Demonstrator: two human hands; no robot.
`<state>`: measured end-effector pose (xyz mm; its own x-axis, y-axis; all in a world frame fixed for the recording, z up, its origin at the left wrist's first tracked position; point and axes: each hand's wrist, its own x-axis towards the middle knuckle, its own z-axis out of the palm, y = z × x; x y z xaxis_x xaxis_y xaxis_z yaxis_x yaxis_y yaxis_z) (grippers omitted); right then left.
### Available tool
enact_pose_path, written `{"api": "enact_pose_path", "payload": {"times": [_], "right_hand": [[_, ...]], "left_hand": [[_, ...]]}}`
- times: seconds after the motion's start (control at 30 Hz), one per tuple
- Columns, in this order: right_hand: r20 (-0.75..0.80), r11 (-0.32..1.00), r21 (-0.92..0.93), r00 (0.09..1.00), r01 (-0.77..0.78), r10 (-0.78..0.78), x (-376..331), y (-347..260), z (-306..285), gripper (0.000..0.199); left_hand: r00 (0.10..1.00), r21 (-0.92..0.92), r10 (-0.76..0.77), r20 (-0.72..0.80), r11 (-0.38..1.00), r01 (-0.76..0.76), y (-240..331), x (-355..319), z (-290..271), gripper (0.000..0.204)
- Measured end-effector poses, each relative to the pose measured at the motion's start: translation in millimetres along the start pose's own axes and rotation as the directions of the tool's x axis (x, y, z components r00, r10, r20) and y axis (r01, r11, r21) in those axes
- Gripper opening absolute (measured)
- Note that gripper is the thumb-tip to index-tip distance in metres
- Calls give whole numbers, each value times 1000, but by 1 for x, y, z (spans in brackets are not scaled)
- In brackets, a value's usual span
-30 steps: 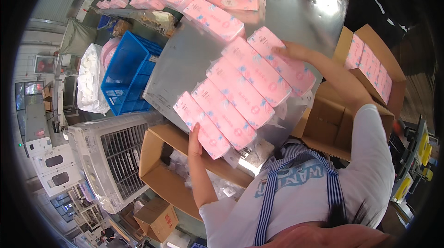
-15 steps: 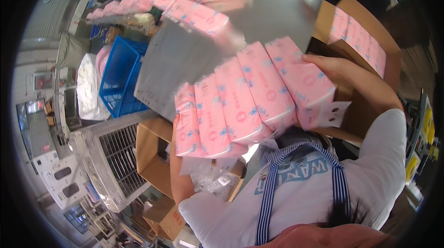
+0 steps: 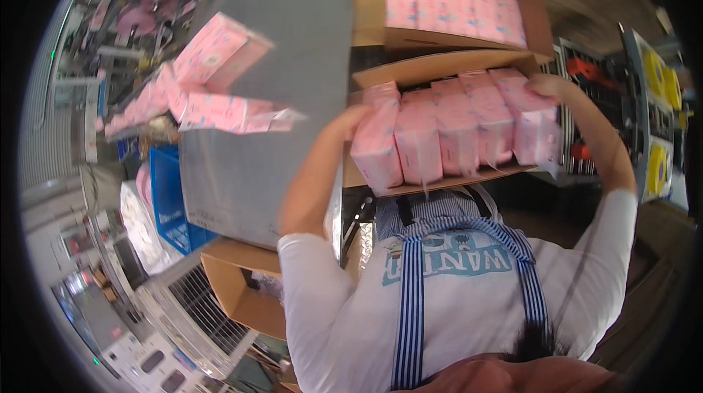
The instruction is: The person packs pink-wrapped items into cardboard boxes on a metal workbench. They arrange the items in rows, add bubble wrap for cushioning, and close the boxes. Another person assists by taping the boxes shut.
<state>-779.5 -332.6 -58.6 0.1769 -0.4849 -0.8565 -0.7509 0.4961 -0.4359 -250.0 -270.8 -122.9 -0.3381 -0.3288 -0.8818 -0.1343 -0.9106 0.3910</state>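
The row of pink packs [image 3: 454,129] runs nine to three o'clock between the two grips: left hand [image 3: 350,123] flat against its nine o'clock end, right hand [image 3: 548,87] clamping the three o'clock end, over the open cardboard box [image 3: 410,67].

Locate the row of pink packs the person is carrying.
In the head view, right of centre: the row of pink packs is pressed between the left hand and right hand, over an open cardboard box beside the grey table.
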Motion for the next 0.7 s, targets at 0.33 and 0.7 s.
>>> {"api": "enact_pose_path", "payload": {"times": [0.33, 0.7], "right_hand": [[-343, 834, -497, 937, -238, 62, 56, 22, 150, 49], [-350, 745, -617, 936, -255, 30, 34, 93, 270, 100]], "left_hand": [[856, 895, 352, -378, 375, 241, -30, 35, 136, 69], [953, 967, 187, -239, 133, 216, -112, 59, 155, 92]]}}
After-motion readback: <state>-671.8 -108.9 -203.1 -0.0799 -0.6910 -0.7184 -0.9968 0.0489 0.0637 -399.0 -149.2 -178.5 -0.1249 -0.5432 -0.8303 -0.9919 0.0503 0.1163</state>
